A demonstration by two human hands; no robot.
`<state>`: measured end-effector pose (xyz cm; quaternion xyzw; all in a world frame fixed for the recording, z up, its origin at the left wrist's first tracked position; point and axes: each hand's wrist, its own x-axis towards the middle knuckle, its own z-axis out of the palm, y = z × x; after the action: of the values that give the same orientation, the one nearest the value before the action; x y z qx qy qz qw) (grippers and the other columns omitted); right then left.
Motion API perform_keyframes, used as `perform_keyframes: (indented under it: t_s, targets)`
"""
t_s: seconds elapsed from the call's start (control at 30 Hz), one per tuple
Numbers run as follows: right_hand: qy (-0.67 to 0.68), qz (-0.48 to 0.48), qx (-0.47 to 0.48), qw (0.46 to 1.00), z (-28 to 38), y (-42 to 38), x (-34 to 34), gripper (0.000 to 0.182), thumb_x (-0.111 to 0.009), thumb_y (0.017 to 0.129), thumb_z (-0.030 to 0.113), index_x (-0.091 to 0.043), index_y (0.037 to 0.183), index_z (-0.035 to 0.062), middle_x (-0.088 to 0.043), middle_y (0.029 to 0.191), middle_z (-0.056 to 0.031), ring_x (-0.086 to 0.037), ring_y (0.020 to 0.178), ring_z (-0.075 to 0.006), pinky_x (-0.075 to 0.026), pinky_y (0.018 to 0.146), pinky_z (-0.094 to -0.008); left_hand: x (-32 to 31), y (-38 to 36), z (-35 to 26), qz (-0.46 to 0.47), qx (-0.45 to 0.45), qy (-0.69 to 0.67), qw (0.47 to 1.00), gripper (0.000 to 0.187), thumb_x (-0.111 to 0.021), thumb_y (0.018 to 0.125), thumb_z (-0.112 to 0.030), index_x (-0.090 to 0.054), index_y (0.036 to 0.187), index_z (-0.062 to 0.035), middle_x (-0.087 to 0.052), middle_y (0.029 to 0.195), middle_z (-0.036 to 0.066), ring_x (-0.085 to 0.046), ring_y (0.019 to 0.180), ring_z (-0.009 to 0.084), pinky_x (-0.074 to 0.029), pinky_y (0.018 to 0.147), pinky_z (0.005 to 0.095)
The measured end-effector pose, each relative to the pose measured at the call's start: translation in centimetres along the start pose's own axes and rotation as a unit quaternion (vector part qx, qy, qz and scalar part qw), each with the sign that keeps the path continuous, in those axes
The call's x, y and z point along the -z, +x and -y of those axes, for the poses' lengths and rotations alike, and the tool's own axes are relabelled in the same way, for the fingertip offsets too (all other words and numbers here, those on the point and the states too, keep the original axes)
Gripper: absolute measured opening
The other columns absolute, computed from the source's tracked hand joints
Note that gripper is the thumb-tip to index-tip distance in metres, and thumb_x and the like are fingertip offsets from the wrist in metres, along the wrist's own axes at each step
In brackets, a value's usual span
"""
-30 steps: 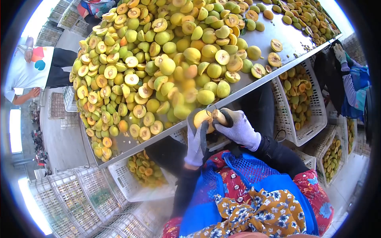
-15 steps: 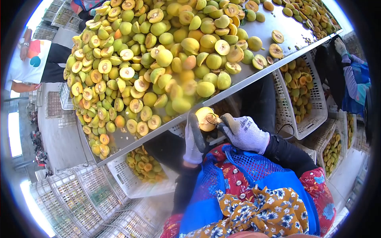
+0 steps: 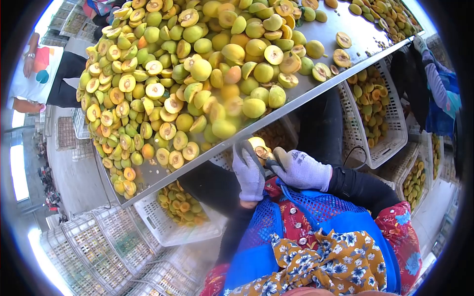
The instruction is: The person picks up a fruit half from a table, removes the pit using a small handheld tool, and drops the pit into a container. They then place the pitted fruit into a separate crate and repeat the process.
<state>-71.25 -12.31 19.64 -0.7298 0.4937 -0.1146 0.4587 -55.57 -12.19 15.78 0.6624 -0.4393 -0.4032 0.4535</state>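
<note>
Between my two gloved hands, just off the table's front edge, is a yellow fruit half (image 3: 258,146) with its cut side showing. My left hand (image 3: 249,170), in a grey glove with dark fingers, is closed round the fruit's left side. From the right, my right hand (image 3: 301,167) reaches in with its fingers pinched at the fruit; whether a small tool is between them cannot be made out. Beyond my hands a large heap of halved yellow-green fruit (image 3: 202,71) covers much of the metal table (image 3: 316,91).
White crates of fruit stand below the table at the right (image 3: 390,143) and lower left (image 3: 153,222). Stacked crates (image 3: 94,246) fill the lower left. A person (image 3: 37,74) stands at the left; a co-worker's gloved hand (image 3: 420,44) rests by the table's right end.
The fruit has tilted and sits lower between my fingers. My left hand has turned and covers more of it, and my right hand has moved slightly left and down.
</note>
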Motion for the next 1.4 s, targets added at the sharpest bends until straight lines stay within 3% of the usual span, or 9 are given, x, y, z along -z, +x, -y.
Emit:
perform_keyframes:
  t_s: [0.4,0.47,0.57,0.67,0.8,0.87,1.0,1.1,1.4]
  targets:
    - [0.136,-0.083,0.137,0.978,-2.0,-0.7,-2.7,0.029,-0.049,0.099,0.026,-0.053,0.097,-0.0023,-0.062,0.084,-0.0247,-0.059,0.065,-0.0432,-0.049,0.058,-0.0458,-0.7,-0.5,-1.2,0.011,-0.023,0.025,0.999,0.031,-0.043,0.105,-0.022,-0.058,0.107,0.0044,-0.063,0.099,0.016,-0.060,0.091,0.0276,-0.047,0.085,0.0349]
    - [0.251,-0.031,0.093,0.963,-2.3,-0.3,-2.0,0.036,-0.045,0.102,0.035,-0.057,0.095,0.0014,-0.059,0.072,-0.0126,-0.055,0.053,-0.0269,-0.047,0.050,-0.0350,-1.0,-0.4,-2.0,0.005,-0.024,0.028,0.999,0.029,-0.044,0.105,-0.023,-0.058,0.103,0.0019,-0.062,0.095,0.012,-0.059,0.086,0.0236,-0.047,0.082,0.0335]
    - [0.569,0.178,-0.228,0.770,0.7,-1.0,1.6,0.039,-0.048,0.102,0.043,-0.057,0.095,0.0059,-0.049,0.066,0.0018,-0.042,0.045,-0.0042,-0.038,0.039,-0.0211,-0.7,0.1,-1.4,0.040,-0.078,-0.012,0.996,0.031,-0.042,0.105,-0.024,-0.059,0.109,0.0019,-0.065,0.096,0.014,-0.064,0.086,0.0236,-0.050,0.079,0.0347]
    - [0.839,0.258,-0.269,0.396,-1.3,-0.6,0.0,0.040,-0.050,0.101,0.044,-0.055,0.095,0.0045,-0.045,0.062,0.0024,-0.037,0.040,-0.0046,-0.031,0.033,-0.0190,-1.0,0.5,0.1,0.080,-0.068,-0.145,0.984,0.038,-0.040,0.106,-0.031,-0.059,0.110,0.0016,-0.066,0.096,0.012,-0.064,0.086,0.0213,-0.051,0.079,0.0328]
    - [0.887,0.316,-0.175,0.288,-1.6,-0.2,-1.4,0.044,-0.045,0.102,0.045,-0.054,0.091,0.0039,-0.040,0.054,0.0006,-0.037,0.040,-0.0047,-0.024,0.029,-0.0179,-0.3,0.7,-0.6,0.163,0.046,-0.263,0.950,0.042,-0.038,0.106,-0.037,-0.056,0.119,-0.0007,-0.066,0.102,0.009,-0.062,0.092,0.0179,-0.049,0.085,0.0325]
    - [0.855,0.261,-0.168,0.416,-1.2,-1.1,-0.9,0.044,-0.045,0.102,0.045,-0.054,0.090,0.0042,-0.040,0.054,0.0006,-0.037,0.039,-0.0051,-0.026,0.031,-0.0182,1.2,1.1,0.2,0.083,-0.222,0.053,0.970,0.042,-0.041,0.106,-0.035,-0.053,0.123,0.0024,-0.067,0.098,0.013,-0.064,0.092,0.0223,-0.050,0.085,0.0339]
    - [0.695,0.173,-0.187,0.673,0.3,-1.4,2.4,0.042,-0.050,0.101,0.045,-0.057,0.093,0.0039,-0.043,0.056,0.0023,-0.038,0.041,-0.0058,-0.030,0.036,-0.0195,9.4,0.6,1.7,-0.134,0.062,-0.050,0.988,0.039,-0.046,0.104,-0.026,-0.051,0.125,0.0074,-0.063,0.112,0.019,-0.060,0.100,0.0265,-0.047,0.088,0.0362]
    - [0.662,0.173,-0.192,0.704,-1.2,-0.8,2.3,0.042,-0.050,0.101,0.045,-0.058,0.091,0.0054,-0.044,0.057,0.0028,-0.039,0.044,-0.0052,-0.027,0.039,-0.0194,16.1,-0.4,0.0,-0.190,0.020,0.483,0.855,0.041,-0.052,0.099,-0.025,-0.050,0.127,0.0057,-0.057,0.115,0.030,-0.055,0.110,0.0445,-0.046,0.091,0.0483]
    - [0.525,0.145,-0.145,0.826,-1.0,-0.5,0.6,0.044,-0.053,0.100,0.048,-0.057,0.089,0.0053,-0.042,0.062,0.0048,-0.039,0.053,-0.0057,-0.034,0.047,-0.0244,2.8,7.7,-2.5,0.025,-0.084,0.564,0.821,0.061,-0.062,0.088,-0.051,-0.054,0.117,0.0011,-0.067,0.099,0.022,-0.067,0.086,0.0411,-0.053,0.076,0.0448]
